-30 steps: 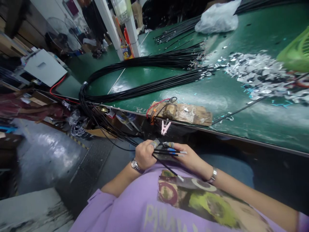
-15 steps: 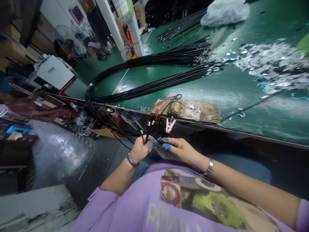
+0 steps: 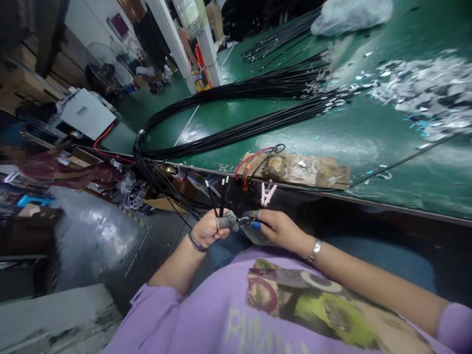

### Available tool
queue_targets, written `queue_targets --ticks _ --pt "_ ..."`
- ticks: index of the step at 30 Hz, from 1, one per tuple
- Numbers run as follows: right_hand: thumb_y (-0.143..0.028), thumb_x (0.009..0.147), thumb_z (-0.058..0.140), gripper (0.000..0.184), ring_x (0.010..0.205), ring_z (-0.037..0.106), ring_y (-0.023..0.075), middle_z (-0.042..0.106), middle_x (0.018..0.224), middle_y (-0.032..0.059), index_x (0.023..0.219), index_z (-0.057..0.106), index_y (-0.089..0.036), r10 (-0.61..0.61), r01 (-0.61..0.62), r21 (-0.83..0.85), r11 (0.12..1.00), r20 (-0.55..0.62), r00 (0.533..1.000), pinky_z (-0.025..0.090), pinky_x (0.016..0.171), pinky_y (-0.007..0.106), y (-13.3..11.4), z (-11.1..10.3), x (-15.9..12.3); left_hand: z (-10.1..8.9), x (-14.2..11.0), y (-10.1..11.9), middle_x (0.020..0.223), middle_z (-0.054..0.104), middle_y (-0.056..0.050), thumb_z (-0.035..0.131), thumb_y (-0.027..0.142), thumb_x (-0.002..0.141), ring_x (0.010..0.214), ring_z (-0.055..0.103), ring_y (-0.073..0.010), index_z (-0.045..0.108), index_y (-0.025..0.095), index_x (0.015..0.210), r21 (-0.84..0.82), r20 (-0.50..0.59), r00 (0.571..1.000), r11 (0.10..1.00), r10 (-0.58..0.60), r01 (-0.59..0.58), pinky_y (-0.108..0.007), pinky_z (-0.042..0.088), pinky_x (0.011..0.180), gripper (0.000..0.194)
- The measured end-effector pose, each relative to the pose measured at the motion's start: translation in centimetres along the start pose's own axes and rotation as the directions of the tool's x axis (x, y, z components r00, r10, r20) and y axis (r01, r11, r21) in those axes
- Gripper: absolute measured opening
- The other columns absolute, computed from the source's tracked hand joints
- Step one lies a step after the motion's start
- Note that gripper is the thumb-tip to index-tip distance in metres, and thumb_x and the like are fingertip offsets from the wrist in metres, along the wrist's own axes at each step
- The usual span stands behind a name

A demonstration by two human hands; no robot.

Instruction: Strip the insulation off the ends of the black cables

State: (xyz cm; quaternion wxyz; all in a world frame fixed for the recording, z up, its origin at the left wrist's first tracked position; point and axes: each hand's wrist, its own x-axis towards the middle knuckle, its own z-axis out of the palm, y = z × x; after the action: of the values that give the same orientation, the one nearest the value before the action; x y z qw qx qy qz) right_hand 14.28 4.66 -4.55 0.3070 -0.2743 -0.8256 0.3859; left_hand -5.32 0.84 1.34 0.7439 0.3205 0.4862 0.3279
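Observation:
My left hand [image 3: 208, 229] is closed around several thin black cables [image 3: 217, 196] whose white-tipped ends stick upward from my fist. My right hand [image 3: 276, 228] is closed in a pinch right beside it, with taped fingertips and a blue cap on one finger, touching a cable end at the left thumb. Both hands sit in front of my chest, just below the edge of the green table [image 3: 332, 132]. A large bundle of black cables [image 3: 228, 132] runs across the table and hangs over its edge toward my left hand.
A worn cardboard pad [image 3: 298, 169] with red and black wires lies at the table edge; a pink clip [image 3: 266, 194] hangs below it. A heap of white and grey cut scraps [image 3: 424, 93] covers the right side. A white post [image 3: 206, 44] stands behind.
My left hand has turned the held cables from lying sideways to pointing upward. Both hands have risen slightly toward the table edge, and the camera has shifted a little.

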Motion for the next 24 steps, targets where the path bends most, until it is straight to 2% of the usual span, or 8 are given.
queue_targets --ticks 6,10,12,15,17,19,21,24 --pt "-0.026 0.08 0.051 0.012 0.072 0.06 0.0172 0.066 0.08 0.0062 0.083 0.061 -0.019 0.028 -0.013 0.099 0.995 -0.156 0.987 0.048 0.065 0.027 -1.2 -0.6 -0.3 0.6 0.8 -0.5 0.034 0.036 0.009 0.078 0.053 0.051 0.027 0.021 -0.0006 0.046 0.016 0.057 0.15 -0.045 0.998 0.988 -0.035 0.041 -0.016 0.011 0.031 0.05" --pt "-0.023 0.075 0.05 0.01 0.062 0.053 0.0146 0.058 0.065 0.0024 0.069 0.057 -0.019 0.114 -0.09 0.176 0.98 -0.13 0.985 0.043 0.06 0.027 -2.0 -1.1 0.0 1.0 1.2 -0.9 0.036 0.036 0.009 0.073 0.056 0.057 0.029 0.022 -0.0016 0.046 0.017 0.058 0.27 -0.071 0.997 0.963 0.001 0.018 -0.017 0.012 0.031 0.047" --pt "-0.027 0.072 0.054 0.012 0.057 0.048 0.0126 0.054 0.061 0.0004 0.064 0.054 -0.018 0.253 -0.216 0.307 0.927 -0.084 0.964 0.04 0.056 0.026 -2.3 -1.1 0.1 1.2 1.2 -1.3 0.038 0.037 0.009 0.069 0.055 0.062 0.03 0.024 -0.0023 0.045 0.017 0.057 0.363 -0.076 0.994 0.931 0.079 -0.047 -0.018 0.016 0.033 0.045" --pt "-0.039 0.07 0.058 0.025 0.043 0.032 0.0064 0.043 0.052 -0.0048 0.06 0.045 -0.019 0.521 -0.515 0.615 0.597 0.19 0.832 0.029 0.042 0.021 -2.5 -0.9 0.0 1.5 1.2 -2.3 0.046 0.044 0.006 0.067 0.047 0.068 0.041 0.035 -0.0044 0.048 0.016 0.057 0.532 -0.076 0.95 0.818 0.302 -0.217 -0.018 0.029 0.041 0.038" --pt "-0.043 0.068 0.06 0.032 0.038 0.02 0.0027 0.037 0.049 -0.0076 0.058 0.04 -0.02 0.569 -0.653 0.704 0.279 0.427 0.703 0.018 0.037 0.019 -2.5 -0.8 -0.2 1.8 1.2 -3.0 0.053 0.049 0.004 0.069 0.041 0.067 0.05 0.041 -0.0064 0.052 0.015 0.06 0.642 -0.071 0.89 0.704 0.45 -0.304 -0.019 0.035 0.05 0.032" --pt "-0.044 0.067 0.062 0.035 0.037 0.016 0.0012 0.037 0.049 -0.0082 0.058 0.038 -0.02 0.541 -0.692 0.714 0.105 0.543 0.642 0.014 0.036 0.018 -2.4 -0.7 -0.5 2.0 1.3 -3.4 0.056 0.051 0.003 0.069 0.037 0.067 0.054 0.043 -0.0074 0.054 0.015 0.06 0.695 -0.058 0.851 0.633 0.522 -0.341 -0.02 0.036 0.054 0.028" --pt "-0.045 0.068 0.062 0.034 0.036 0.018 0.0017 0.038 0.049 -0.0081 0.06 0.04 -0.02 0.552 -0.658 0.741 0.132 0.497 0.67 0.015 0.036 0.018 -2.3 -0.8 -0.9 2.2 1.4 -3.4 0.053 0.049 0.004 0.068 0.039 0.069 0.052 0.041 -0.007 0.053 0.015 0.059 0.673 -0.057 0.863 0.658 0.502 -0.338 -0.02 0.035 0.052 0.03" --pt "-0.04 0.07 0.061 0.025 0.043 0.034 0.0068 0.046 0.055 -0.0047 0.069 0.047 -0.02 0.572 -0.506 0.693 0.513 0.163 0.804 0.03 0.041 0.021 -2.0 -1.0 -1.3 2.1 1.4 -2.7 0.046 0.042 0.006 0.066 0.047 0.07 0.044 0.035 -0.0051 0.047 0.016 0.055 0.571 -0.088 0.918 0.774 0.388 -0.273 -0.019 0.03 0.045 0.04"
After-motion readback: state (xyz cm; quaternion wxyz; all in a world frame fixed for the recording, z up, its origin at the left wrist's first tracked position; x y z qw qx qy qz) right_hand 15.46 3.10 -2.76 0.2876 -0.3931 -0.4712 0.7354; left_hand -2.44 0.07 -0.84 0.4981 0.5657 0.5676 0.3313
